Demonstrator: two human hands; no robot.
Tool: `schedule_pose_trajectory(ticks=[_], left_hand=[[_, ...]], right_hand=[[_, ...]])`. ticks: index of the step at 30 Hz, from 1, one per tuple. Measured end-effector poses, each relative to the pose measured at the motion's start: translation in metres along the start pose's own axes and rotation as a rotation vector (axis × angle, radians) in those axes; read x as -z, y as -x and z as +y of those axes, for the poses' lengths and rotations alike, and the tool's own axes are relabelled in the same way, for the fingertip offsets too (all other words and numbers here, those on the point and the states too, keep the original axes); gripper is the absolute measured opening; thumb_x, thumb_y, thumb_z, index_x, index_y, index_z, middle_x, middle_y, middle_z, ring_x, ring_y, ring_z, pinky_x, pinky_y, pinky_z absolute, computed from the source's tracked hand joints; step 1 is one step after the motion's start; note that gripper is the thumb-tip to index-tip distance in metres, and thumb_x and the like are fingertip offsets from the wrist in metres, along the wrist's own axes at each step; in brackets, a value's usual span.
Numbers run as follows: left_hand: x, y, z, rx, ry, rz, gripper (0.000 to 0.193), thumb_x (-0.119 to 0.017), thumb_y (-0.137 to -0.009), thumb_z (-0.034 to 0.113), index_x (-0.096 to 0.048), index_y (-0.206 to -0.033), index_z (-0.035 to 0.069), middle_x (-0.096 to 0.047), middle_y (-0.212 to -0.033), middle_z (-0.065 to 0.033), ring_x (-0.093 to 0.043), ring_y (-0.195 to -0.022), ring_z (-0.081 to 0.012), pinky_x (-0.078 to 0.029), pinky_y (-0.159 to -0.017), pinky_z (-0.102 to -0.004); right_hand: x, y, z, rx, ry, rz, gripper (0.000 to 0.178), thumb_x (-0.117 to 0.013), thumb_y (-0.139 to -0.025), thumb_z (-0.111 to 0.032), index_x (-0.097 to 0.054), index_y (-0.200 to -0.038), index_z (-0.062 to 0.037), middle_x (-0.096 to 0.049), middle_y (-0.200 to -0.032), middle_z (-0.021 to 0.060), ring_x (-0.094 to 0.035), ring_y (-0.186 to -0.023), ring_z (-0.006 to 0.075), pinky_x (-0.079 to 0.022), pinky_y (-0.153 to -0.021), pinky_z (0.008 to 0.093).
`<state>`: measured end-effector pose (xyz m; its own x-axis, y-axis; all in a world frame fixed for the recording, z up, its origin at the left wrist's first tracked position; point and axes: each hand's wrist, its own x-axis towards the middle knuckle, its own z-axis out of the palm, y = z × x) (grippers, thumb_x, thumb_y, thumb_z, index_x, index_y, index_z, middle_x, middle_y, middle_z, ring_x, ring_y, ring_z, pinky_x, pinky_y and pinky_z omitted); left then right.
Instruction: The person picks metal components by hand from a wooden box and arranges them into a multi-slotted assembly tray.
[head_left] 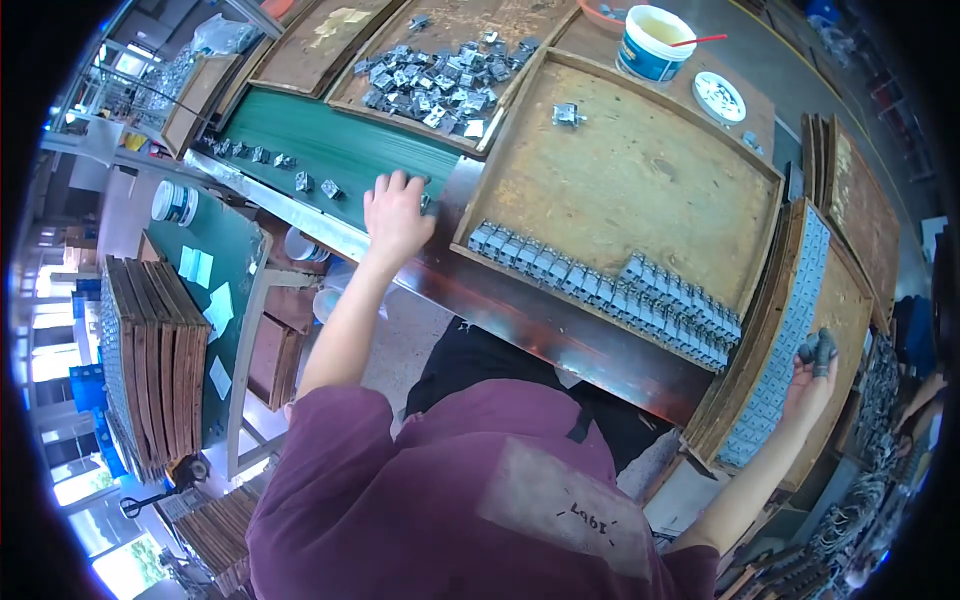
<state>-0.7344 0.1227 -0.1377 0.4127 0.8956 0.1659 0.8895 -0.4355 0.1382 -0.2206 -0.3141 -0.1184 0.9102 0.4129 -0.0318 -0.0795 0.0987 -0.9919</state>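
Note:
My left hand [398,218] rests over the near end of a green conveyor belt [330,140], its fingers curled downward. Close against its finger side shows a bit of a small grey metal part [427,202]; the grip itself is mostly hidden. Out at the right, my right hand [806,385] is raised beside a tray packed with grey metal parts [778,365]. Dark grey covers wrap some of its fingers, which are bent together; whether a part is between them is unclear. Rows of similar parts [600,285] line the near edge of the wooden tray [640,160] before me.
Several loose parts [303,182] sit along the belt. Beyond it, a wooden board holds a heap of parts [440,85]. A white-and-blue bucket [655,45] and a round white tub [719,97] stand past the tray. Stacked wooden trays [155,370] are at left.

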Motion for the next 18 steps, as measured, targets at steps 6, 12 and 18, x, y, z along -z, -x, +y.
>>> schedule_pose_trajectory(ticks=[6,12,18], left_hand=[[-0.035,-0.021,-0.057,0.042,0.011,-0.386,0.038,-0.063,-0.075,0.011,-0.06,-0.113,0.011,-0.06,-0.114,-0.0169,-0.054,-0.115,-0.0365,-0.042,-0.094,-0.0509],[-0.035,-0.041,-0.052,-0.018,0.301,-0.405,0.038,-0.06,-0.074,0.002,-0.056,-0.111,0.003,-0.058,-0.115,-0.0251,-0.053,-0.114,-0.0455,-0.046,-0.094,-0.0462],[-0.027,-0.043,-0.064,-0.15,0.253,-0.375,0.043,-0.07,-0.072,0.007,-0.058,-0.114,0.006,-0.061,-0.108,-0.0222,-0.057,-0.107,-0.0449,-0.048,-0.09,-0.0443]], right_hand=[[-0.132,0.072,0.005,-0.033,0.031,-0.085,0.031,-0.061,-0.098,-0.01,-0.059,-0.127,-0.0001,-0.067,-0.108,0.0065,-0.066,-0.083,0.013,-0.055,-0.068,0.0258],[-0.181,0.106,0.012,-0.009,0.078,-0.146,0.027,-0.062,-0.097,-0.008,-0.06,-0.122,0.0016,-0.064,-0.098,0.0047,-0.06,-0.071,0.011,-0.05,-0.059,0.0251],[-0.192,0.129,-0.001,0.041,0.133,-0.246,0.027,-0.06,-0.098,-0.008,-0.059,-0.123,0.0022,-0.064,-0.097,0.0062,-0.061,-0.074,0.0112,-0.05,-0.063,0.0256]])
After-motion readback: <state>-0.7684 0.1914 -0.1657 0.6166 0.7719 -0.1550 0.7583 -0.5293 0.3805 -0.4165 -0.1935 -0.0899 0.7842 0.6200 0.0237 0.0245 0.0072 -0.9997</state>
